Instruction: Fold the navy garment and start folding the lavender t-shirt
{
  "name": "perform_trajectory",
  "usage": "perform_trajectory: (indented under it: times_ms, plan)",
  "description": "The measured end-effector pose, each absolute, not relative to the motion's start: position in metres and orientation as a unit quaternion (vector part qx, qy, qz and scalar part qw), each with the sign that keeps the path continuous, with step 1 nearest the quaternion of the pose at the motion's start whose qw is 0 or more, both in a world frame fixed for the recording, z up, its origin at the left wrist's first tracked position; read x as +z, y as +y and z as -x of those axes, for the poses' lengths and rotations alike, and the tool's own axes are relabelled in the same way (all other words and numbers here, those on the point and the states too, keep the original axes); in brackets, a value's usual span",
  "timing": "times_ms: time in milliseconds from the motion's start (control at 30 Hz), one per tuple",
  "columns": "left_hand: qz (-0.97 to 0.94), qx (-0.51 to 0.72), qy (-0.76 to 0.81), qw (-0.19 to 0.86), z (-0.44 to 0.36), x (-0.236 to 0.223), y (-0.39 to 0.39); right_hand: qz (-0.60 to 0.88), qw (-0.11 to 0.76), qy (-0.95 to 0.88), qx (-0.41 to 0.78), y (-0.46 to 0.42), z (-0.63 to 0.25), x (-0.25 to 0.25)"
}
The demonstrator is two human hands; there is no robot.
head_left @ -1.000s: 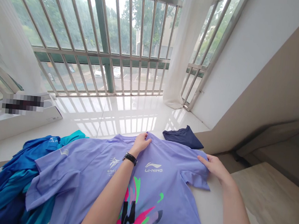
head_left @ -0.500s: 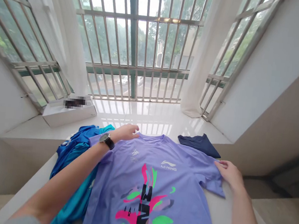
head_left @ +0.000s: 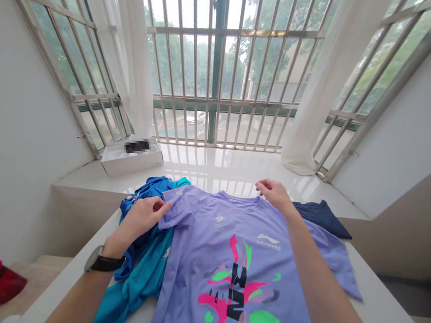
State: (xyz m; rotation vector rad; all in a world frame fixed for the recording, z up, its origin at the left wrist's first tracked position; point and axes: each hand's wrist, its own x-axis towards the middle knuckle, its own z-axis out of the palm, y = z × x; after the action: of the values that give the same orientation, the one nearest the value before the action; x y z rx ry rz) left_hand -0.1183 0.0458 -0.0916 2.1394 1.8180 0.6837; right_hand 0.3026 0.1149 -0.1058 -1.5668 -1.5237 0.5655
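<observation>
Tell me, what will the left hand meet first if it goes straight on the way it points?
The left hand would probably meet the short sleeve of the lavender T-shirt first; depth is unclear, so it may already touch.

black-strapped wristwatch point(head_left: 102, 262), round dark case (on the left wrist only), two bare forearms point(head_left: 324, 294)

The left hand point(head_left: 137, 220) touches a lavender T-shirt's sleeve point(head_left: 178, 211), the right hand point(head_left: 275, 195) just beside its collar point(head_left: 240, 197).
</observation>
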Motion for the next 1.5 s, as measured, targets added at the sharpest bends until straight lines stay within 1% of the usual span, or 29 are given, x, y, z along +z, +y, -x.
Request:
perform_trajectory:
  times_ms: [200, 433, 567, 633, 800, 900, 967, 1067, 1100, 1167, 1233, 1300, 1367, 1500]
  plan:
    - [-0.708, 0.245, 0.638, 0.177, 0.118, -0.111, 0.059, 0.644, 0.377, -0.618, 0.248, 0.156, -0.246, -0.142]
    - [-0.66, 0.324, 0.649, 0.197, 0.108, -0.124, 0.075, 0.662, 0.29, -0.635, 0.273, 0.176, -0.231, -0.183]
    - [-0.665, 0.328, 0.638, 0.21, 0.104, -0.124, 0.072, 0.645, 0.269, -0.648, 0.303, 0.18, -0.225, -0.195]
    - [-0.651, 0.352, 0.647, 0.187, 0.106, -0.121, 0.068, 0.638, 0.267, -0.649, 0.317, 0.181, -0.224, -0.2]
    - [-0.615, 0.412, 0.671, 0.037, 0.111, -0.114, 0.061, 0.634, 0.272, -0.637, 0.345, 0.182, -0.231, -0.209]
    - [-0.615, 0.405, 0.677, -0.006, 0.112, -0.11, 0.061, 0.628, 0.279, -0.633, 0.357, 0.183, -0.234, -0.212]
    - [-0.614, 0.393, 0.684, 0.032, 0.113, -0.106, 0.061, 0.621, 0.288, -0.633, 0.36, 0.183, -0.233, -0.213]
    - [-0.635, 0.342, 0.677, 0.149, 0.115, -0.099, 0.063, 0.613, 0.314, -0.629, 0.361, 0.184, -0.232, -0.211]
    - [-0.648, 0.314, 0.672, 0.17, 0.115, -0.098, 0.064, 0.612, 0.326, -0.625, 0.36, 0.184, -0.231, -0.21]
    - [-0.674, 0.263, 0.667, 0.176, 0.115, -0.095, 0.065, 0.611, 0.353, -0.612, 0.358, 0.184, -0.232, -0.209]
    - [-0.69, 0.238, 0.662, 0.17, 0.115, -0.096, 0.066, 0.608, 0.376, -0.599, 0.361, 0.184, -0.232, -0.208]
    - [-0.694, 0.249, 0.654, 0.168, 0.114, -0.098, 0.067, 0.601, 0.395, -0.589, 0.369, 0.184, -0.233, -0.208]
    - [-0.68, 0.29, 0.652, 0.165, 0.114, -0.099, 0.066, 0.593, 0.407, -0.583, 0.379, 0.184, -0.233, -0.209]
    - [-0.626, 0.378, 0.648, 0.212, 0.113, -0.097, 0.064, 0.588, 0.416, -0.576, 0.386, 0.187, -0.233, -0.215]
